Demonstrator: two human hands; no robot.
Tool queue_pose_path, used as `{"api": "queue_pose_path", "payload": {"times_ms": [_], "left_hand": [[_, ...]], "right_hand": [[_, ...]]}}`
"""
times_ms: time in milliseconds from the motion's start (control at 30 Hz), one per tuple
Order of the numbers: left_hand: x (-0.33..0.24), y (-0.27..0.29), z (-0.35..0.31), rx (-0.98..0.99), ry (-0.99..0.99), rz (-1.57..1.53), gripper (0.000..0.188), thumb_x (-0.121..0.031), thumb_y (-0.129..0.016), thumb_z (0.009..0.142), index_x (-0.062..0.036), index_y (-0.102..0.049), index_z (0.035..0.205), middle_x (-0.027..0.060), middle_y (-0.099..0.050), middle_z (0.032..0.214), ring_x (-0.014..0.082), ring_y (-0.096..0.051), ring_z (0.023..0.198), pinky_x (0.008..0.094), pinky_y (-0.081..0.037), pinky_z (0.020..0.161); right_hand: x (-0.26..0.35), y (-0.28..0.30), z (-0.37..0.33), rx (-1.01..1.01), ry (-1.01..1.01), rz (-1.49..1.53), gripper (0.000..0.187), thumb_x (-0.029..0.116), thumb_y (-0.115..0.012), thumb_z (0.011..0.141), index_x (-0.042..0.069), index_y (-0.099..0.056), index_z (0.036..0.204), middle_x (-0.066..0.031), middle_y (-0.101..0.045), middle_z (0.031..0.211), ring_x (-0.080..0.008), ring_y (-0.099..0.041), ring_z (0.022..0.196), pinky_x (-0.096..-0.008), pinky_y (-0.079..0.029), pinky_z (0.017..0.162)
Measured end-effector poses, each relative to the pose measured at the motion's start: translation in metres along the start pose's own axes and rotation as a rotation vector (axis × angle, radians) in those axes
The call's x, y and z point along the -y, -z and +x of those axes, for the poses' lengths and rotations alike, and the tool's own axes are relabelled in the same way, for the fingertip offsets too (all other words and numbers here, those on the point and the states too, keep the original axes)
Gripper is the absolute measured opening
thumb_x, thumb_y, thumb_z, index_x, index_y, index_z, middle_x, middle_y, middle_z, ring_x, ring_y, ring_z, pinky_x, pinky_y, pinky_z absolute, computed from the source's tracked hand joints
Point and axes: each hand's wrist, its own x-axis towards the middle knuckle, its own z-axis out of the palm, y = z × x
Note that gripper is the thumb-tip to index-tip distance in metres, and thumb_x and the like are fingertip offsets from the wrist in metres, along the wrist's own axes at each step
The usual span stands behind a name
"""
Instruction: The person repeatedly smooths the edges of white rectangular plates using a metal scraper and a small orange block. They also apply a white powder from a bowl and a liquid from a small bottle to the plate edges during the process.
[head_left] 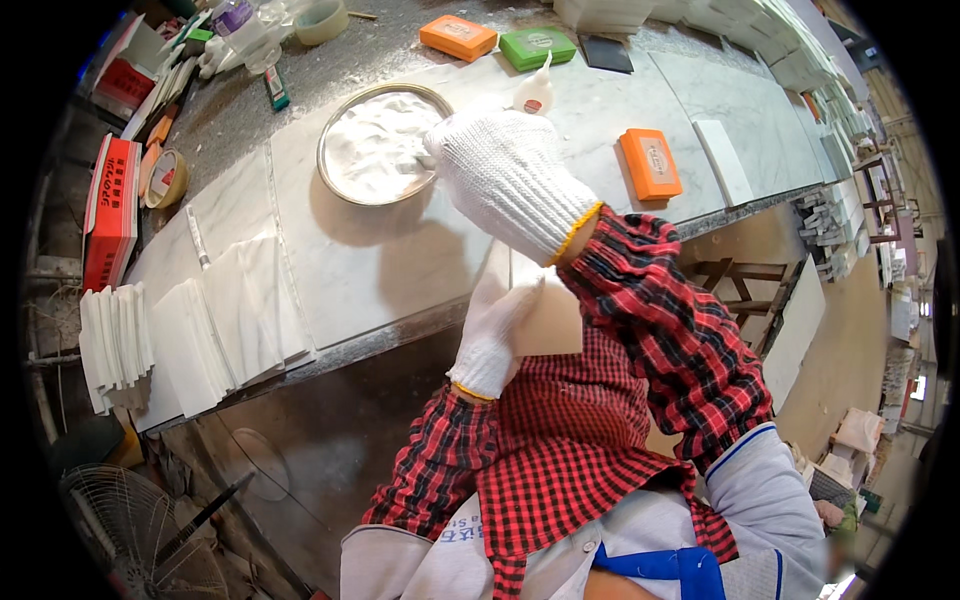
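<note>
My gloved left hand (495, 335) holds a flat cream-white tile (552, 325) close to my checked apron, its fingers closed on the edge. Over the right rim of a round tin (375, 140) of white paste or powder, my gloved right hand (505, 170) is closed. A small greyish bit shows at its fingertips above the white stuff, but the glove hides what it grips. Just beyond that hand stands a white squeeze bottle (534, 95) with a pointed nozzle.
Thin white slabs (205, 335) lie stacked at the worktop's left front edge. Orange boxes (650, 163) and a green box (537, 48) rest on the marble worktop (370, 285). A red box (110, 210) stands far left, above a wire-caged fan (140, 540).
</note>
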Motion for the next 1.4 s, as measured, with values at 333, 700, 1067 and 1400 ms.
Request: {"api": "queue_pose_path", "payload": {"times_ms": [333, 700, 1067, 1400], "left_hand": [[0.01, -0.002, 0.011, 0.059, -0.137, 0.057, 0.07, 0.001, -0.05, 0.098, -0.0029, -0.02, 0.162, 0.0148, -0.047, 0.15, 0.0226, -0.054, 0.13, 0.0345, -0.048, 0.106], [-0.002, -0.003, 0.013, 0.054, -0.1, 0.164, 0.067, -0.001, -0.049, 0.1, 0.0, -0.021, 0.161, 0.0156, -0.044, 0.152, 0.0238, -0.051, 0.134, 0.0352, -0.043, 0.111], [-0.006, -0.003, 0.014, 0.06, -0.088, 0.175, 0.066, -0.001, -0.05, 0.098, 0.0015, -0.025, 0.159, 0.0143, -0.042, 0.154, 0.0215, -0.045, 0.139, 0.0337, -0.037, 0.115], [-0.01, -0.004, 0.015, 0.066, -0.056, 0.147, 0.068, -0.004, -0.051, 0.1, 0.0004, -0.02, 0.161, 0.0177, -0.043, 0.154, 0.0258, -0.05, 0.136, 0.0361, -0.042, 0.112]], "right_hand": [[-0.017, 0.052, -0.115, -0.136, -0.524, 0.447, 0.017, 0.005, -0.065, 0.095, -0.001, -0.071, 0.109, -0.0094, -0.071, 0.082, -0.0117, -0.067, 0.071, -0.0252, -0.053, 0.065], [-0.009, 0.021, -0.135, 0.065, -0.751, 0.775, 0.036, 0.017, -0.06, 0.096, 0.01, -0.065, 0.131, -0.0222, -0.072, 0.103, -0.0348, -0.073, 0.09, -0.0369, -0.057, 0.079], [-0.004, 0.0, -0.13, -0.061, -0.686, 0.606, 0.033, 0.019, -0.061, 0.097, 0.015, -0.067, 0.129, -0.0196, -0.071, 0.1, -0.0373, -0.07, 0.088, -0.0394, -0.057, 0.075], [-0.004, -0.007, -0.131, -0.136, -0.675, 0.632, 0.032, 0.021, -0.061, 0.096, 0.018, -0.069, 0.127, -0.0165, -0.071, 0.087, -0.0341, -0.071, 0.077, -0.0413, -0.056, 0.066]]}}
